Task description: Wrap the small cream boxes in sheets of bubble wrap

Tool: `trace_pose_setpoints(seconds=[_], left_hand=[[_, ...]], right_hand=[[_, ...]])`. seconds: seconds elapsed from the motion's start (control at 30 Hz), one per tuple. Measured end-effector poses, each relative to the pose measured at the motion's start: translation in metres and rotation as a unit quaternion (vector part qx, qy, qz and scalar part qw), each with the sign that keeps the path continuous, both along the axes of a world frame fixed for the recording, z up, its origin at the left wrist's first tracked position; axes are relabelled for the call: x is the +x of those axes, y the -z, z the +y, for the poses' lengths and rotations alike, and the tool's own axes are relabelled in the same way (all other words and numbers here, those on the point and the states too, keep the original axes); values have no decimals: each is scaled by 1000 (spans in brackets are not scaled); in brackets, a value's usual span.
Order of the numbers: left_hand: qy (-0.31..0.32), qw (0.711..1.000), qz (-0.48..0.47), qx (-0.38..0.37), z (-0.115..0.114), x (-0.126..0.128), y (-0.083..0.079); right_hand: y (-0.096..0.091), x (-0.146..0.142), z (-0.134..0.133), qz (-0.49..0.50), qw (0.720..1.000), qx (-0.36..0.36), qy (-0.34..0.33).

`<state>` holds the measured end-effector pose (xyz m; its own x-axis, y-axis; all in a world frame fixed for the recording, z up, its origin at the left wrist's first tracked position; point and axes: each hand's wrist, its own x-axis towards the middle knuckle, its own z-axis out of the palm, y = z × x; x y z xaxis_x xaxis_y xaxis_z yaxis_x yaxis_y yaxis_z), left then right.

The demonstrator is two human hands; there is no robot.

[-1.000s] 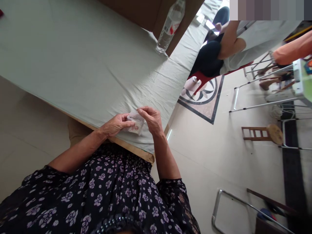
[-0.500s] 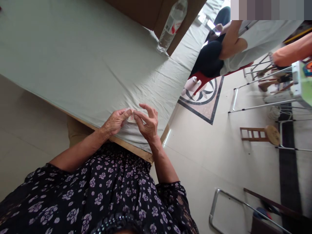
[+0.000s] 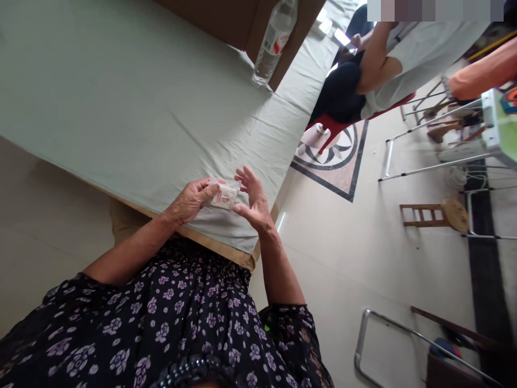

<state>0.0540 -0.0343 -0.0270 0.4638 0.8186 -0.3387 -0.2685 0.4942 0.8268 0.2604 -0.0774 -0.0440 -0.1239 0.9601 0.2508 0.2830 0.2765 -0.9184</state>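
Head cam, only view here: I count one small clear-wrapped packet (image 3: 225,196) with red print on it, one plastic bottle (image 3: 273,46), one brown box (image 3: 214,21), one little wooden stool (image 3: 436,215) and two bare hands. The packet sits just below the middle of the frame, up against the pale tablecloth's (image 3: 121,108) near corner. Bottle and box are up at top centre, bottle leaning a bit in the picture. Stool's over at the right, and there's a person in a grey top (image 3: 428,59) at upper right.

Pose-wise, the left forearm slants up from lower left, and the right one comes up steeply from bottom centre-right, so the hands nearly meet.

Left hand (image 3: 194,200) is pinched down on the packet's left end, thumb on top. Right hand (image 3: 255,207) is wide open, fingers spread, thumb right by the packet's other end; can't tell if it's touching.
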Motion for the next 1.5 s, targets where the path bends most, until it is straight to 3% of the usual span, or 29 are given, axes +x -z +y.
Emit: trace_pose_setpoints(seconds=[0.07, 0.23, 0.37, 0.5, 0.63, 0.77, 1.07, 1.5], left_hand=[[-4, 1000, 9, 13, 0, 0, 2], [-9, 998, 45, 52, 4, -3, 6], [-43, 984, 117, 130, 15, -10, 10], [-94, 934, 241, 247, 24, -21, 21], [-68, 878, 334, 335, 21, -28, 31], [-33, 851, 359, 381, 18, -28, 32], [56, 836, 349, 420, 37, -19, 39], [29, 846, 313, 431, 29, -24, 42]], right_hand=[[2, -2, 1, -21, 999, -17, -17], [-2, -13, 0, -55, 998, 11, 16], [9, -15, 17, -44, 999, 10, 20], [31, -11, 33, -41, 998, -36, 25], [42, -6, 29, -60, 997, -28, 44], [46, -4, 19, -66, 996, -14, 66], [54, -8, 24, -132, 989, -1, 59], [45, -13, 22, -83, 994, -20, 73]])
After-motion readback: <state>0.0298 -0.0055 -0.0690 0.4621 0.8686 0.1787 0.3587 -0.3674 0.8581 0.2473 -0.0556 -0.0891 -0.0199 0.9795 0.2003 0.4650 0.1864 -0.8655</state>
